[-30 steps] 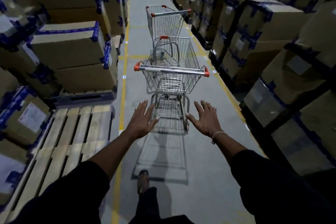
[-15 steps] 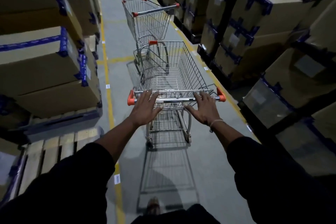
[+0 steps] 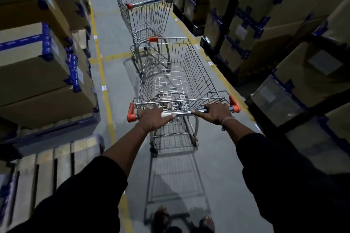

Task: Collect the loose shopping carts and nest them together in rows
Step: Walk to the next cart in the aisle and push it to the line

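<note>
A wire shopping cart (image 3: 178, 73) with orange corner caps stands right in front of me in a warehouse aisle. My left hand (image 3: 153, 120) is wrapped around the left part of its chrome handle (image 3: 181, 113). My right hand (image 3: 216, 112) grips the right part of the same handle. A second empty cart (image 3: 145, 15) stands just ahead, turned at an angle, its handle toward the right. The front of my cart is close to the second cart's base; I cannot tell if they touch.
Stacked cardboard boxes (image 3: 43, 66) with blue tape line the left side, and more boxes (image 3: 280, 24) line the right. A wooden pallet (image 3: 56, 166) lies low at the left. Yellow floor lines (image 3: 103, 73) mark the aisle. My feet (image 3: 181, 219) show below.
My hands went from hovering open behind the cart to closing on its handle. The cart and I have moved forward, nearer to the second cart.
</note>
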